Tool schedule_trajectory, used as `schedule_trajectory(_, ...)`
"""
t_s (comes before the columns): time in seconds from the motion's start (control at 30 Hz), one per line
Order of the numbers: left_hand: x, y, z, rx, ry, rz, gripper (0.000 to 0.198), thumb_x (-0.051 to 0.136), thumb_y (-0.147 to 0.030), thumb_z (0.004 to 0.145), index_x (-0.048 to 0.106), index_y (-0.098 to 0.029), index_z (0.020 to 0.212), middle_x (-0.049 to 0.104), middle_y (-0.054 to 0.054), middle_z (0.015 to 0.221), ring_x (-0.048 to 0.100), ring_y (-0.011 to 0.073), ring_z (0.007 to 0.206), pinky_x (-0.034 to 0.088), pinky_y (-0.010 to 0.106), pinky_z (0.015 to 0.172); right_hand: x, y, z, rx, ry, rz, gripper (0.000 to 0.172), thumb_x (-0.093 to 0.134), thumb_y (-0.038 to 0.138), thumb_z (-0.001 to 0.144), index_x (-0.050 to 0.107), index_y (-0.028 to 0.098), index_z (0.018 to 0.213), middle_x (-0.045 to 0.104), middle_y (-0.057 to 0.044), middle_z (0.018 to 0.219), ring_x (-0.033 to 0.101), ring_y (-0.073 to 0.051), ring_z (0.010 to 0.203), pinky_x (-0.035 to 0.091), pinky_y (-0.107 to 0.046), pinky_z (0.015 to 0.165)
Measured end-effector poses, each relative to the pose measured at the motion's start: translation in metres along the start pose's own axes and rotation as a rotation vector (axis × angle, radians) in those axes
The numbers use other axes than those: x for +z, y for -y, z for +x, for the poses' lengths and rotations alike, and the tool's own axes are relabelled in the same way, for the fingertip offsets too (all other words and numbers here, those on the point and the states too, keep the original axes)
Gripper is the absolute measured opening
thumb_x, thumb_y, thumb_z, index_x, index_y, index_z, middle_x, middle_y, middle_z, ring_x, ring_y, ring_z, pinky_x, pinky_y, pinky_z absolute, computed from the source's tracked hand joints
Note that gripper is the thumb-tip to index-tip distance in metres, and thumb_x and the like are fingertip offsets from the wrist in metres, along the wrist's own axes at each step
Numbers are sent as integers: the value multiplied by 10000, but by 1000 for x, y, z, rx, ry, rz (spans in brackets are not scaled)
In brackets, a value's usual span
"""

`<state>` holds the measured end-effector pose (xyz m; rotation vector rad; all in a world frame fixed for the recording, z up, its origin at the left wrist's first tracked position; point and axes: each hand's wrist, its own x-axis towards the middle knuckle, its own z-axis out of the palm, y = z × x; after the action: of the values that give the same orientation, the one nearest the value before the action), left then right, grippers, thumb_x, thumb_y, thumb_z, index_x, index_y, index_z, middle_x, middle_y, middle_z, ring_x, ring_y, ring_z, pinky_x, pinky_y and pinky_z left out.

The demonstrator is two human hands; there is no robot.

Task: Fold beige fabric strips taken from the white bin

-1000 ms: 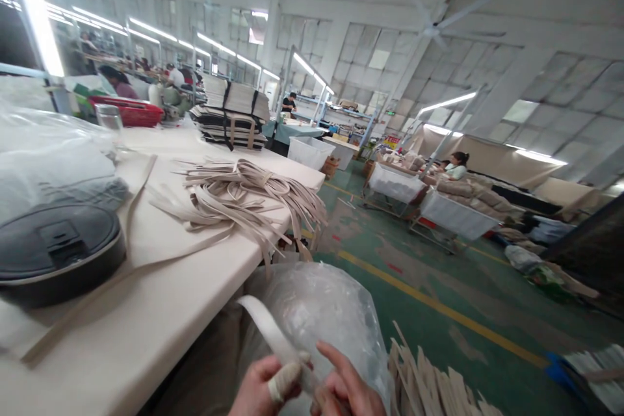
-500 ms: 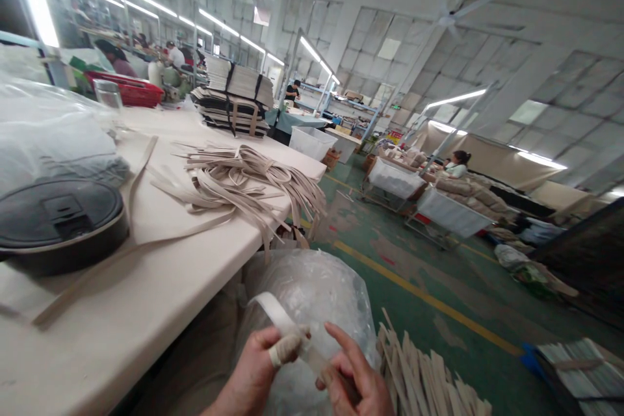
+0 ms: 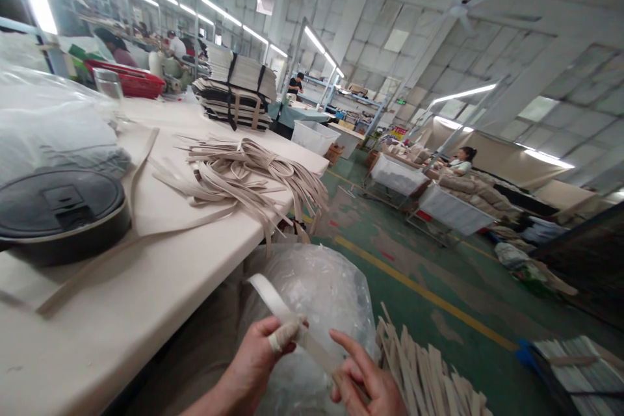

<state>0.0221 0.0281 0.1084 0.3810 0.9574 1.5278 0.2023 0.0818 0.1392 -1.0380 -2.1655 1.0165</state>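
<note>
Between my hands runs a fabric strip, its far end white (image 3: 270, 296) and its nearer part beige. My left hand (image 3: 258, 351), with tape wrapped on the thumb, pinches the strip near its middle. The fingers of my right hand (image 3: 363, 377) are closed on the strip's lower end, while the index finger points out. Below and behind them bulges a clear plastic bag (image 3: 336, 286). To the right of my right hand stands a bundle of beige strips (image 3: 424, 370). A loose pile of long beige strips (image 3: 244, 172) lies on the table (image 3: 185, 279) and hangs over its edge.
On the table are a black lidded pan (image 3: 63, 214), a plastic-wrapped heap (image 3: 49, 123), a glass jar (image 3: 108, 84) and a strapped stack of panels (image 3: 236, 88). White carts (image 3: 453, 208) stand across the green floor. People work in the background.
My right hand has shifted slightly right and down along the strip, away from my left hand, so more beige strip shows between them. The strip's white end sits slightly higher.
</note>
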Motion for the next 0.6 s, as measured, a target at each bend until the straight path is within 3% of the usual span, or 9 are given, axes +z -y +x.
schedule_trajectory(0.13,9,7,-5,-32,184,-26,366,786,-475,696,767,-111,728,673,64,655,558,171,666,431,274,677,8,6,2,-49,-2,9,468,439,533,965,564,230,1300,659,-7,664,637,-141,584,530,-210,604)
schedule_trajectory(0.23,9,-4,-4,-97,68,-122,375,851,-429,633,784,-124,840,723,74,774,593,155,723,456,234,693,1,9,0,-220,-90,-9,572,522,595,906,502,242,1355,716,-82,987,696,-181,756,575,-252,718)
schedule_trajectory(0.33,3,-18,-3,-203,-30,-215,438,915,-396,533,786,-130,856,737,73,827,616,134,736,481,204,689,-13,8,-2,-435,-121,-100,579,572,568,888,484,251,1364,652,-123,1220,692,-226,961,578,-279,810)
schedule_trajectory(0.47,1,-22,-6,-282,-20,-250,461,927,-388,512,782,-121,858,735,71,821,635,133,727,502,205,682,-17,6,-2,-642,-109,-187,393,607,371,921,557,231,1284,680,-109,1161,668,-228,1047,557,-284,869)
schedule_trajectory(0.6,6,-14,-14,-288,73,-234,389,887,-367,608,774,-105,872,737,88,839,636,137,738,496,220,707,-11,13,0,-698,-89,-58,211,533,212,957,627,231,1144,709,-59,946,691,-153,809,547,-216,714)
